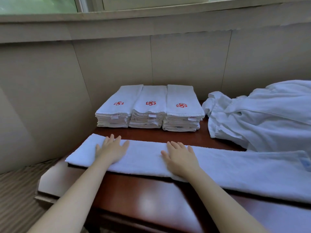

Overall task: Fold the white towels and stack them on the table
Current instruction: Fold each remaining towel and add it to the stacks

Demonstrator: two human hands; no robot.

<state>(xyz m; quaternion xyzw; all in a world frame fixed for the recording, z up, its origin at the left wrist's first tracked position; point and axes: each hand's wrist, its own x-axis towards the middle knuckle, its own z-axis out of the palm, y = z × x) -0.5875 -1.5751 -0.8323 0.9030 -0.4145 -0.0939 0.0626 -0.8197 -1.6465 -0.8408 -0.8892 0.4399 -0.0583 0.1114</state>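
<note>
The long white towel (144, 153) lies folded into a narrow strip across the dark red wooden table (148, 202). Its left end sits at the table's left corner. Its right end runs to the picture's right edge, where a small pale blue tag on it is too blurred to read.

Both hands rest palm down on this towel. The left hand (110, 149) is near the towel's left end and the right hand (180, 158) is about midway along the visible strip. The fingers of each are straight and slightly spread, flat on the cloth and gripping nothing. The forearms are bare.

Beyond the towel, near the wall, three stacks of folded white towels stand side by side, touching: the left stack (117, 108), the middle stack (149, 106) and the right stack (182, 106). The top towel of each bears a red flower-like emblem. Only the front edges of the lower layers show, and the small labels there are too small to read.

Beyond the towel's right half lies a rumpled white heap (260, 115) with seams and a collar-like fold. It is cut off at the right edge, and I cannot tell whether it is a robe or towelling.

Left of the towel and below the table is striped carpet (16, 190). Far beyond the towel, beige wall panels (117, 64) rise to a window (50, 4), which the top of the picture crops.
</note>
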